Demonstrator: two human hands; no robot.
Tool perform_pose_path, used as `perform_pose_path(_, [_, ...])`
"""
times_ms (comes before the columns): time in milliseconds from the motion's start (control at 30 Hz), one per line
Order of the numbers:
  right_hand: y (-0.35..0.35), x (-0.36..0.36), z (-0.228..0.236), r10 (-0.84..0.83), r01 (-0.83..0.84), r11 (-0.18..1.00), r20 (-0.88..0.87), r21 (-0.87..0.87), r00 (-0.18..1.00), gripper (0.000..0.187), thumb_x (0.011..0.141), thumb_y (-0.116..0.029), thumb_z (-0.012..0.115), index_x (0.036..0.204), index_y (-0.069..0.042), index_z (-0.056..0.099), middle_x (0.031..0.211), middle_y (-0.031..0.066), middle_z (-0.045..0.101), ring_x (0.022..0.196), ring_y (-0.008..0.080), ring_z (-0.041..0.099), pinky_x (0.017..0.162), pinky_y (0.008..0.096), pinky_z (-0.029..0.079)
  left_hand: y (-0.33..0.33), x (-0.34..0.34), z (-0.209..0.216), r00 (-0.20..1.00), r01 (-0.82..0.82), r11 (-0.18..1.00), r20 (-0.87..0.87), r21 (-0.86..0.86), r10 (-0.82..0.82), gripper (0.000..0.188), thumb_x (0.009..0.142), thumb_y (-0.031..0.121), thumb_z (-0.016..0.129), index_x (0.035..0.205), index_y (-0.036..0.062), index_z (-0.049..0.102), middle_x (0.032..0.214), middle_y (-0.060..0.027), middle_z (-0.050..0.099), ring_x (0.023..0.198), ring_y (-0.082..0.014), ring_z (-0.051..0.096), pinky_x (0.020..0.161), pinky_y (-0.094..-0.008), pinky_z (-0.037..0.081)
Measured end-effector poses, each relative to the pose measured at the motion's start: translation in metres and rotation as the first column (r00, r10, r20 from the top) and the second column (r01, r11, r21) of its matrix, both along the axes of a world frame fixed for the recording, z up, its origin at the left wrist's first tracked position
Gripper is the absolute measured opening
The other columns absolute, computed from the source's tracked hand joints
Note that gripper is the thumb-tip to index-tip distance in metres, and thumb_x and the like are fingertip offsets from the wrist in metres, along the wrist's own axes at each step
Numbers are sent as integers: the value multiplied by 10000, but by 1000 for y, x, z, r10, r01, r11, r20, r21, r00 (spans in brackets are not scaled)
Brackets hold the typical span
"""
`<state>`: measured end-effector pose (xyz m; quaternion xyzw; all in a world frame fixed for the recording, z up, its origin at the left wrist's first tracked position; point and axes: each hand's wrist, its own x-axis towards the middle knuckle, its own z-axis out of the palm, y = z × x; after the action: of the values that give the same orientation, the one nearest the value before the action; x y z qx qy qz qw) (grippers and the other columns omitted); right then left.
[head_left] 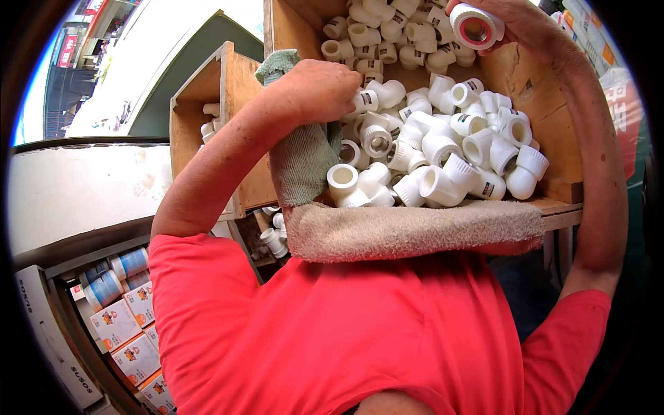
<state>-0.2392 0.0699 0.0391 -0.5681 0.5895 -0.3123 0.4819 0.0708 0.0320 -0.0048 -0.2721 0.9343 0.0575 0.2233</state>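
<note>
A wooden box (532, 104) in front of my chest is heaped with several white plastic pipe elbows (443, 149). My left hand (315, 90) is closed on a grey-green cloth (301, 155) that hangs down over the box's near left corner, right beside the fittings. My right hand (515, 21) is raised over the far right of the box and grips one white pipe fitting (476, 26) with a reddish inner ring, its open end facing me. A beige towel (415, 232) lies along the box's front edge against my red shirt.
A second wooden compartment (207, 104) with a few white fittings stands to the left. Below it, more fittings (273, 235) lie on a lower level. Small printed cartons (131, 332) and blue-white rolls (117, 273) fill a shelf at lower left. A pale counter (83, 187) is on the left.
</note>
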Motion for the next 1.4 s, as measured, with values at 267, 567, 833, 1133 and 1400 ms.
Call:
perform_pose_path(267, [2,-2,0,5,-5,1000,16,14,1000,373,1060,-368,593,1126,-35,747,955,11,745,784,73,672,652,221,540,-13,-3,11,998,-18,993,-57,117,25,305,899,249,678,1137,60,688,1068,-163,715,1040,-344,684,902,-441,539])
perform_pose_path(567, [-2,-1,-2,19,-19,1000,46,0,999,364,1059,-347,599,1164,-29,742,994,29,756,853,96,688,753,241,563,-91,-50,-6,968,-66,962,218,-263,126,335,857,225,723,1181,146,752,1152,-79,755,1089,-280,717,885,-445,586])
perform_pose_path(833, [3,3,5,-57,54,997,63,56,996,384,1061,-351,597,1145,-3,733,984,41,751,841,109,695,721,259,582,-103,-70,-46,868,14,969,484,-248,111,418,811,247,839,1215,167,764,1279,-53,726,1192,-239,683,937,-418,560])
perform_pose_path(1133, [0,-1,0,22,-25,999,72,42,997,384,1063,-368,578,1051,-21,740,889,66,749,730,136,704,600,274,593,-99,-56,-26,973,-87,976,192,-198,126,413,780,133,793,1191,111,758,1171,-126,743,1101,-300,708,929,-413,566])
perform_pose_path(1400, [-3,-5,-4,36,-46,995,122,85,992,386,1056,-379,580,1029,-30,743,820,84,746,621,179,710,567,280,602,-44,-29,8,761,87,824,-571,560,308,383,855,82,806,1226,49,715,992,-80,760,927,-137,706,798,-334,571])
